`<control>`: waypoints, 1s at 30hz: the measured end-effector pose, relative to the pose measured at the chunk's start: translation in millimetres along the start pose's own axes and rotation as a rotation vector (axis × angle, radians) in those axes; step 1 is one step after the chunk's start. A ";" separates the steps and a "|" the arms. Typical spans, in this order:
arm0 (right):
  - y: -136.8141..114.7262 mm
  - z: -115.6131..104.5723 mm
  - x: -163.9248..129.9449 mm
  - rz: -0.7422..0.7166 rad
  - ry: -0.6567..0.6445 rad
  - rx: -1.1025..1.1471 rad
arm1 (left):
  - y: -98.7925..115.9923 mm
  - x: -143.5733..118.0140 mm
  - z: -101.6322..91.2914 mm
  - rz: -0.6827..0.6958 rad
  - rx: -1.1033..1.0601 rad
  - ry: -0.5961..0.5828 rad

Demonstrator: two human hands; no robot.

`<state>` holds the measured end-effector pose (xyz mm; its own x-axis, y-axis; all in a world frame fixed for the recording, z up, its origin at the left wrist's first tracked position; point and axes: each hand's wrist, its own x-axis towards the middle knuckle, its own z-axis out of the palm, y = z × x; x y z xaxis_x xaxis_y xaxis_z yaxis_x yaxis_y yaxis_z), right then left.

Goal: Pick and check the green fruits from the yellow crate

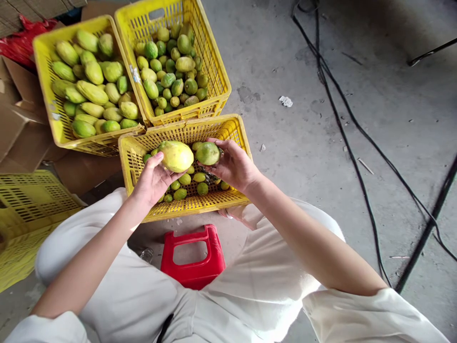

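Large fruit: I see a big yellow-green fruit held up over the nearest yellow crate, at its left half, clear of the pile below.
Left hand: my left hand cups that fruit from beneath and behind, thumb up its left side, fingers curled round the underside and pressed to the skin.
Small fruit: a rounder, greener fruit sits just beside the large one, the two almost touching, over the same crate.
Right hand: my right hand grips it with fingertips bent over the top and far side, thumb below; the fingers are closed on it, not spread.
Near crate: only a thin layer of small green fruit lies on the bottom.
Far crates: the left crate holds long, large fruit; the right crate holds small round ones.
Step, as I judge it: comparing size, so I would hold both level and side by side, turn each to check the skin, and keep the grip soft to avoid bruising.
Care: I would set each fruit down among its like, not drop it.
Around: a red stool stands between the knees; black cables run across the concrete to the right.
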<state>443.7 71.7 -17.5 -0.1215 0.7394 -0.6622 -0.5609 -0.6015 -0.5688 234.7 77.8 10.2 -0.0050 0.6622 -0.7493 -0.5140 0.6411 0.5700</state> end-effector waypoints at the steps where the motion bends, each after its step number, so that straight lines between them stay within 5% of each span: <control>1: 0.3 -0.2 0.2 0.007 -0.006 -0.005 | 0.0 -0.3 0.5 0.005 -0.002 0.005; 11: 3.7 -1.0 1.4 -0.021 -0.021 -0.054 | 1.1 2.6 -1.2 0.023 0.019 0.021; 20: 7.0 2.7 2.1 0.114 0.073 -0.135 | 0.8 7.7 -7.0 -0.050 0.008 0.081; 27: 20.5 10.4 4.8 0.280 0.272 -0.155 | -5.2 20.7 -34.8 -0.175 0.100 0.188; 30: 28.9 14.3 2.2 0.348 0.334 -0.145 | -8.0 19.5 -49.9 -0.140 0.110 0.136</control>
<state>415.5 60.3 -28.4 0.0008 0.3644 -0.9312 -0.4110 -0.8488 -0.3326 195.9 66.2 -25.8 -0.0593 0.5103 -0.8579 -0.4212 0.7664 0.4850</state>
